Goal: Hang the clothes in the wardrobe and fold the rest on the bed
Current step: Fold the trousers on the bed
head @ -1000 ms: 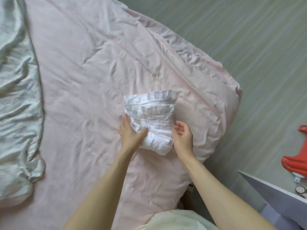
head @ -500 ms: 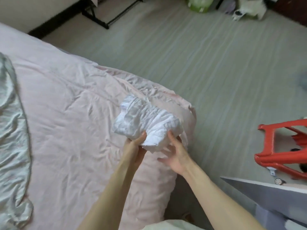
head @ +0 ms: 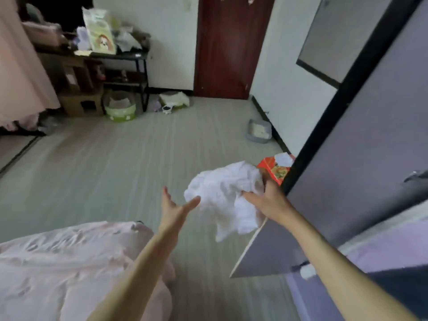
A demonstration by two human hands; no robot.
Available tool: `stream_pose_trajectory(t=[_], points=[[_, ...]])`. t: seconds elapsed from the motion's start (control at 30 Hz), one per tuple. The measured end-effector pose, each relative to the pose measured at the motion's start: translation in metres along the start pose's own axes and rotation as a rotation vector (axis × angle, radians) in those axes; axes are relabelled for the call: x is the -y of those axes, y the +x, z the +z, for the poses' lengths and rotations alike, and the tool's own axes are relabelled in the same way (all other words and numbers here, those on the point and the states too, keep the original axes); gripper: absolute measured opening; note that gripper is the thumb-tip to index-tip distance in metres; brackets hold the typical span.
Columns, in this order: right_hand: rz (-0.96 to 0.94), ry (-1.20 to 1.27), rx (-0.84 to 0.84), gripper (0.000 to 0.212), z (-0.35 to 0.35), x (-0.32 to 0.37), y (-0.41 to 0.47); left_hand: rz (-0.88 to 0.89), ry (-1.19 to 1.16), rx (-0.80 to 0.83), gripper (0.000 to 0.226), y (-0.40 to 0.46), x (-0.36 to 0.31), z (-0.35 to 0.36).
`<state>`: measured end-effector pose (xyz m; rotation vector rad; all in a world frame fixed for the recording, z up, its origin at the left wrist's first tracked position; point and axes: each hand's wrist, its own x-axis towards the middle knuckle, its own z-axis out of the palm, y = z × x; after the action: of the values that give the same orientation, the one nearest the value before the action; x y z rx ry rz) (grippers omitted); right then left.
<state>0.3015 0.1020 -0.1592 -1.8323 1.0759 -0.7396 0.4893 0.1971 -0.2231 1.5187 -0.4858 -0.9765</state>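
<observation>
A white garment (head: 225,198), bundled up, is off the bed (head: 58,262) and in the air over the floor, so putting it away seems under way, not finished. The right hand (head: 266,200) grips its near edge, fingers curled into the cloth. The left hand (head: 173,207) is spread and empty, thumb tip just at the bundle's left edge. A wardrobe door (head: 370,158) stands just right of the gripping hand.
</observation>
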Motion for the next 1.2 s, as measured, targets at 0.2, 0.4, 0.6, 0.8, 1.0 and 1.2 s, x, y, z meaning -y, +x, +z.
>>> stream_pose_trajectory(t=[0.2, 0.4, 0.6, 0.8, 1.0, 1.2], points=[[0.084, -0.214, 0.031, 0.053, -0.169, -0.007, -0.071, 0.574, 0.433, 0.801, 0.1, -0.055, -0.04, 0.161], [0.088, -0.14, -0.226, 0.053, -0.284, 0.009, -0.135, 0.58, 0.305, 1.239, 0.069, -0.12, -0.084, 0.299], [0.174, -0.085, -0.51, 0.068, -0.357, 0.025, -0.175, 0.423, 0.135, 1.307, 0.037, -0.152, -0.132, 0.386], [0.182, 0.258, -0.623, 0.109, -0.387, 0.032, -0.197, 0.167, 0.006, 1.415, 0.041, -0.17, -0.19, 0.44], [0.02, 0.537, -1.001, 0.04, -0.406, 0.05, -0.196, 0.114, -0.034, 1.66, 0.057, -0.182, -0.229, 0.481], [0.011, 0.217, -1.358, 0.032, -0.438, 0.076, -0.217, 0.598, 0.103, 1.494, 0.045, -0.23, -0.247, 0.532]])
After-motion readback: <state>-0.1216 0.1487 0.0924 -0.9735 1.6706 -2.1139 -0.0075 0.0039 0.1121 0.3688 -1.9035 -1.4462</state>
